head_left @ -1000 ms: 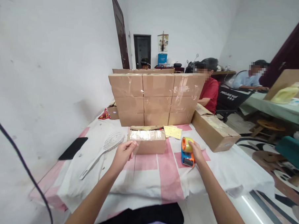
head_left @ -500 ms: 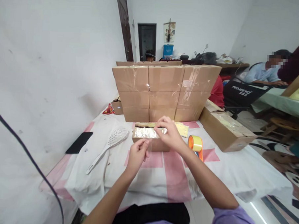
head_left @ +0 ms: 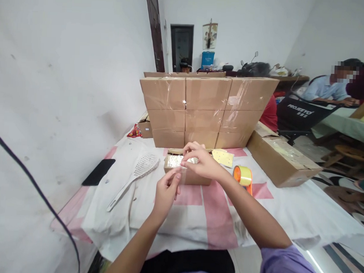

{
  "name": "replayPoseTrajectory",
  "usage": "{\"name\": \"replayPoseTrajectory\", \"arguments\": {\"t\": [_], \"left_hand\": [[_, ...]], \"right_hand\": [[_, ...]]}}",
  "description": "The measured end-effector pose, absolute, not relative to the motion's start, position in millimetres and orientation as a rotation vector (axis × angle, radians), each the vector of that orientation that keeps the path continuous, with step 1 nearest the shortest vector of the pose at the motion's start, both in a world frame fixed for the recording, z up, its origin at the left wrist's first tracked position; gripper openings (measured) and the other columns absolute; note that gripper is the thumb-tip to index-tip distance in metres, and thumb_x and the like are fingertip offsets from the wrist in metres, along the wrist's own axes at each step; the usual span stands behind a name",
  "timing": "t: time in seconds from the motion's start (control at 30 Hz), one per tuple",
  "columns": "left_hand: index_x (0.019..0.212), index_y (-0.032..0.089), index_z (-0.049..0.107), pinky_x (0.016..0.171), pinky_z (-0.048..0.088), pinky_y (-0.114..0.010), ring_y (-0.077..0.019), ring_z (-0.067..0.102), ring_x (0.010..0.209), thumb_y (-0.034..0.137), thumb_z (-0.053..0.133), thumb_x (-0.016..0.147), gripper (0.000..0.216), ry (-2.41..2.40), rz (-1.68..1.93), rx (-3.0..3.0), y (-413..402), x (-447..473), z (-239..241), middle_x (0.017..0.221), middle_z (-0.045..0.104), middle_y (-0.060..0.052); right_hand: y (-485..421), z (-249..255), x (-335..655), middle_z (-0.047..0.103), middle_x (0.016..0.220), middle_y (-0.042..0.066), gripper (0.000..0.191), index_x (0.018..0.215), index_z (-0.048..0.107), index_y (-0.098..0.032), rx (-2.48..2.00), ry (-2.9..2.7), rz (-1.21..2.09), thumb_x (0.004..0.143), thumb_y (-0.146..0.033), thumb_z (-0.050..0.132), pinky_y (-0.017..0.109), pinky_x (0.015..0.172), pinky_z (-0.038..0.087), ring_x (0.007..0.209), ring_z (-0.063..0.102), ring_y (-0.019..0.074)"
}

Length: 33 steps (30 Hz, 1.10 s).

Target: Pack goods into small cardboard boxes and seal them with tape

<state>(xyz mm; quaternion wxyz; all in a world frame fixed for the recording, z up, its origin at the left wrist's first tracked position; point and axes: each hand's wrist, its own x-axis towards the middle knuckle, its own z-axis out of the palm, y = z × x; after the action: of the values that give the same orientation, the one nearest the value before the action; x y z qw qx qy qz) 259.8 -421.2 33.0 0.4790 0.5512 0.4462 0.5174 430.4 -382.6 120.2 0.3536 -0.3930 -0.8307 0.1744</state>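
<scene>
A small open cardboard box (head_left: 195, 178) sits before me on the cloth, silver foil (head_left: 174, 161) showing inside its top. At the box's front left corner, my left hand (head_left: 166, 190) is closed in a pinch. My right hand (head_left: 200, 159) reaches over the foil, thumb and fingers pinched close to the left fingertips. Between the two hands runs a faint see-through strip that looks like clear tape (head_left: 183, 177); its ends are hidden by the fingers. Right of the box stands an orange tape dispenser with a yellowish roll (head_left: 243, 176). Yellow cards (head_left: 223, 157) lie just behind.
Stacked, taped cardboard boxes (head_left: 205, 107) form a wall behind the small box. A long carton (head_left: 285, 159) lies at right. A white slotted skimmer (head_left: 144, 166) and a black flat device (head_left: 98, 172) lie at left. Another person (head_left: 325, 88) sits far right.
My right hand has shifted slightly left, bringing its fingertips nearer my left hand. The whole view has shifted a little; the box stays in place on the cloth.
</scene>
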Motion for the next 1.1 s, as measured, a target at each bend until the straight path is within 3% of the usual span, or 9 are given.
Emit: {"name": "replayPoseTrajectory", "arguments": {"t": [0.1, 0.23, 0.4, 0.5, 0.6, 0.67, 0.73, 0.8, 1.1], "left_hand": [[0.138, 0.016, 0.051, 0.039, 0.032, -0.018, -0.0086, 0.038, 0.037, 0.054, 0.063, 0.089, 0.063, 1.132, 1.238, 1.279, -422.9, 251.4, 21.8, 0.047, 0.051, 0.009], [0.131, 0.017, 0.055, 0.044, 0.037, -0.019, -0.0097, 0.044, 0.041, 0.051, 0.062, 0.091, 0.053, 1.213, 1.299, 1.291, -428.2, 242.6, 11.4, 0.046, 0.052, 0.009], [0.097, 0.020, 0.062, 0.049, 0.038, -0.021, -0.0109, 0.049, 0.046, 0.045, 0.060, 0.093, 0.026, 1.255, 1.550, 1.420, -419.2, 240.9, 23.0, 0.049, 0.053, 0.007], [0.078, 0.021, 0.060, 0.056, 0.043, -0.024, -0.0133, 0.055, 0.053, 0.042, 0.057, 0.094, 0.027, 1.273, 1.623, 1.584, -402.7, 245.9, 35.7, 0.055, 0.058, 0.003], [0.095, 0.022, 0.068, 0.073, 0.049, -0.028, -0.0179, 0.066, 0.078, 0.041, 0.062, 0.090, 0.021, 1.238, 1.518, 1.718, -386.3, 257.2, 42.5, 0.091, 0.074, -0.004], [0.120, 0.023, 0.061, 0.080, 0.051, -0.030, -0.0194, 0.068, 0.089, 0.040, 0.069, 0.085, 0.040, 1.136, 1.421, 1.648, -379.5, 266.4, 41.7, 0.110, 0.073, -0.007], [0.130, 0.022, 0.051, 0.081, 0.052, -0.031, -0.0197, 0.070, 0.088, 0.038, 0.070, 0.084, 0.053, 1.044, 1.362, 1.509, -376.7, 274.3, 37.9, 0.102, 0.074, -0.007], [0.128, 0.022, 0.049, 0.081, 0.052, -0.031, -0.0207, 0.072, 0.087, 0.036, 0.068, 0.085, 0.049, 1.025, 1.357, 1.406, -376.7, 279.5, 33.5, 0.088, 0.074, -0.004], [0.110, 0.019, 0.058, 0.078, 0.051, -0.030, -0.0195, 0.071, 0.079, 0.032, 0.072, 0.078, 0.037, 1.214, 1.289, 1.338, -362.7, 284.8, 37.1, 0.078, 0.074, -0.003]], "right_hand": [[-377.4, 129.3, 445.9, 0.061, 0.095, 0.004, 0.027, 0.076, 0.070, -0.021, -0.942, -1.933, 0.469, 0.094, -0.038, 0.063, 0.041, 0.095, 0.034, 0.096, 0.055, 0.0211], [-366.9, 147.4, 471.7, 0.060, 0.095, 0.004, 0.033, 0.075, 0.069, -0.019, -0.951, -1.819, 0.485, 0.090, -0.048, 0.066, 0.037, 0.094, 0.037, 0.099, 0.055, 0.0218], [-344.4, 149.1, 477.4, 0.058, 0.095, 0.003, 0.034, 0.073, 0.069, -0.016, -0.972, -1.881, 0.815, 0.084, -0.049, 0.070, 0.031, 0.080, 0.040, 0.084, 0.054, 0.0151], [-326.5, 139.0, 473.4, 0.060, 0.090, 0.003, 0.036, 0.073, 0.068, -0.015, -1.047, -1.886, 1.002, 0.076, -0.050, 0.075, 0.029, 0.073, 0.039, 0.077, 0.052, 0.0135], [-314.1, 130.8, 470.5, 0.061, 0.080, 0.001, 0.037, 0.071, 0.069, -0.014, -1.115, -1.862, 1.142, 0.070, -0.050, 0.077, 0.029, 0.072, 0.039, 0.075, 0.052, 0.0141], [-310.1, 127.1, 470.0, 0.062, 0.077, 0.001, 0.036, 0.073, 0.070, -0.014, -1.106, -1.843, 1.221, 0.069, -0.049, 0.077, 0.028, 0.073, 0.040, 0.075, 0.053, 0.0145], [-307.0, 123.2, 470.5, 0.063, 0.077, 0.001, 0.033, 0.074, 0.070, -0.015, -1.111, -1.849, 1.199, 0.070, -0.047, 0.076, 0.028, 0.072, 0.041, 0.076, 0.055, 0.0151], [-302.6, 117.6, 471.7, 0.064, 0.076, 0.002, 0.031, 0.073, 0.070, -0.015, -1.163, -1.906, 1.060, 0.072, -0.046, 0.073, 0.028, 0.071, 0.042, 0.077, 0.056, 0.0159], [-277.4, 88.7, 473.4, 0.065, 0.068, 0.002, 0.022, 0.068, 0.069, -0.014, -1.290, -2.069, 0.810, 0.076, -0.033, 0.063, 0.025, 0.063, 0.041, 0.067, 0.056, 0.0148]]}}
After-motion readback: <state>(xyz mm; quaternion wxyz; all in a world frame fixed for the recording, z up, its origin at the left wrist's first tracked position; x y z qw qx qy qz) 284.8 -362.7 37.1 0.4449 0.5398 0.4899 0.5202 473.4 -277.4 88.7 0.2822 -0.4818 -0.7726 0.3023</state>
